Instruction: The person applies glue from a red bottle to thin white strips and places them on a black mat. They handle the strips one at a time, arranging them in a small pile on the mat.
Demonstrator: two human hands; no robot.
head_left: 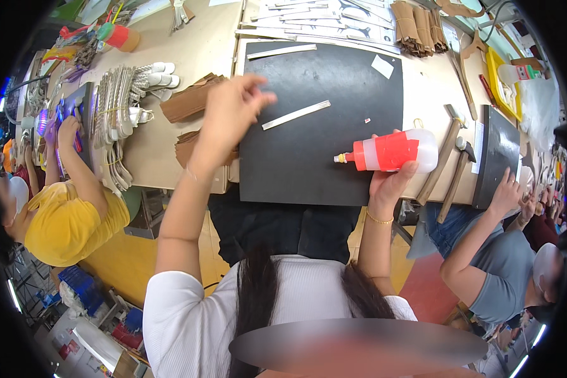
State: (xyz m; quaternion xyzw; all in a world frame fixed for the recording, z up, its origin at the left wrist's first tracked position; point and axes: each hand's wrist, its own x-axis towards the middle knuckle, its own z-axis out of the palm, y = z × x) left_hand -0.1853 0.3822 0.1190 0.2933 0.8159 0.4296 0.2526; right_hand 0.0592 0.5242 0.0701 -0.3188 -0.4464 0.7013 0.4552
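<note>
My right hand point(392, 184) is wrapped round a white squeeze bottle point(426, 151) with a red band. The bottle lies on its side in my grip above the black mat point(321, 170), its narrow nozzle toward the left. My left hand point(236, 106) hovers over the mat's left edge, fingers apart and partly bent, with nothing visible in it. Just right of those fingers, a thin pale strip point(296, 115) lies slanted on the mat. Another pale strip point(282, 51) rests near the far edge.
Brown strip bundles point(186, 106) lie left of the mat. Two hammers point(444, 151) lean at the right, near a yellow tray point(494, 69). White braided pieces point(116, 101) sit farther left. Co-workers sit on both sides: one in a yellow shirt point(75, 220), another in grey point(504, 271).
</note>
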